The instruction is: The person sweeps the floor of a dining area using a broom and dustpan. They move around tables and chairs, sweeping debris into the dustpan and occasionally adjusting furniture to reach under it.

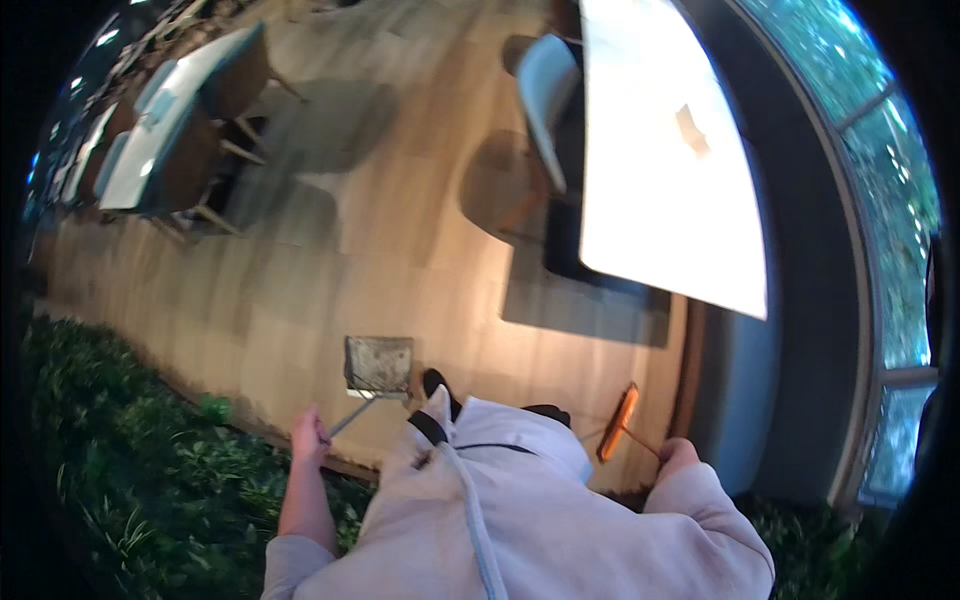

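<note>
A pale wooden floor (400,250) fills most of the view. At the upper right stands a long white table (660,170), brightly lit, with a small brown mark on its top. A light grey chair (545,100) is tucked against its left edge, over a dark rug (580,300). At the upper left stand more chairs (190,110), perhaps around a second table. Green plants (120,430) border the floor at the lower left. A curved window (880,170) on the right shows trees.

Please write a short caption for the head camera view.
Left hand holds a long-handled dustpan, right hand an orange broom, on a wooden floor.
</note>
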Demonstrator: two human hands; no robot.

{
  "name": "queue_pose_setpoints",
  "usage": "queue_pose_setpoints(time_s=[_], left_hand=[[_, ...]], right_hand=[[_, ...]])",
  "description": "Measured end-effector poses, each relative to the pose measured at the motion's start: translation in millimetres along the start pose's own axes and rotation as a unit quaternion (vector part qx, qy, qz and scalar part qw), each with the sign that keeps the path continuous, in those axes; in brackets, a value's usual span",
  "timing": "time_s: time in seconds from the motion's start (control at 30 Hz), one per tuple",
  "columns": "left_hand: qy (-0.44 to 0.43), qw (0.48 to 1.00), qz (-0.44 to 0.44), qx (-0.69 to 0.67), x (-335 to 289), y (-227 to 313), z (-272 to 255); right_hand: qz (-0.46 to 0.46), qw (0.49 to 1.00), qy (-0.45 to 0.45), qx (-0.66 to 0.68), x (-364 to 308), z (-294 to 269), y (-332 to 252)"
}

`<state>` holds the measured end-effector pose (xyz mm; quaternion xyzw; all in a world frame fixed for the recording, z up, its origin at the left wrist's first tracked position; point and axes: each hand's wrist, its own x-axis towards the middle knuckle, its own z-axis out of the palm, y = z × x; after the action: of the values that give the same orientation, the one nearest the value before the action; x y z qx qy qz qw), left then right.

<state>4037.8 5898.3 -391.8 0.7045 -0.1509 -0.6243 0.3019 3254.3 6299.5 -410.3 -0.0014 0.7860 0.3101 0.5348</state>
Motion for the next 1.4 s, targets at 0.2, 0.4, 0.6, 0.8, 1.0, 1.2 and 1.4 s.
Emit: queue_pose_setpoints(time_s=[0.2,0.4,0.6,0.8,1.0,1.2,1.4], left_hand=[[0.028,0.998,0.044,0.027,16.4,117.6,-31.8],[0.12,0.99,0.071,0.015,94.5,217.6,-34.8],[0.17,0.981,0.092,0.028,185.2,360.6,-19.2],[0.161,0.978,0.095,0.097,256.1,512.8,32.9],[0.074,0.93,0.159,0.322,407.6,616.8,68.6],[-0.076,0.74,0.231,0.628,549.4,706.0,182.4],[-0.214,0.642,0.269,0.685,634.3,729.1,260.6]], right_hand=[[-0.024,0.988,-0.092,-0.118,-84.0,-39.6,-153.2],[-0.029,0.976,-0.091,-0.197,-113.6,-100.3,-255.5],[-0.093,0.958,-0.025,-0.27,-175.0,-171.4,-417.5],[-0.135,0.937,0.0,-0.323,-223.8,-237.3,-536.9],[-0.206,0.929,0.017,-0.308,-237.2,-273.8,-593.6],[0.02,0.994,0.105,0.034,-408.6,-195.4,-731.0],[-0.047,0.984,0.171,0.0,-587.0,-178.9,-865.0]])
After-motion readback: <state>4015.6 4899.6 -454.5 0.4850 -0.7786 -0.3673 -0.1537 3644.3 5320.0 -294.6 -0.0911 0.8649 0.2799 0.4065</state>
